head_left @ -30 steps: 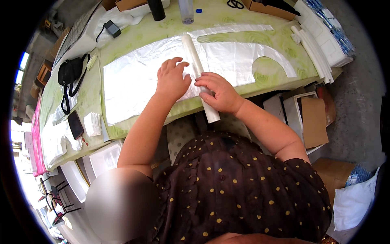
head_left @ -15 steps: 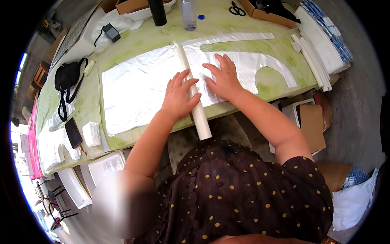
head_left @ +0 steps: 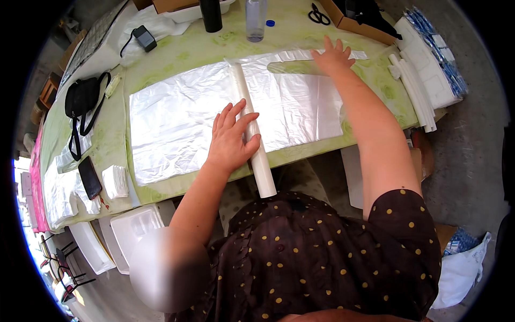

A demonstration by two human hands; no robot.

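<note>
A flat sheet of thin white plastic film, cut like a vest-type bag, lies on the table. Across its middle rests a long white roll or tube, its near end jutting past the table edge towards my body. My left hand lies over the roll and the film beside it, fingers stretched and slightly apart. Further out and to the right, my right hand is spread open over the narrow far strip of the film. Whether its fingertips touch the strip, I cannot tell. My right forearm covers part of the film's right side.
A black bottle, a clear bottle and black scissors are at the back. White rolls lie along the right edge. Left are a black bag, a phone and a folded white stack.
My right hand has moved away and to the right, from beside the roll to the far strip. The near curved strip no longer shows. My left hand stays at the roll.
</note>
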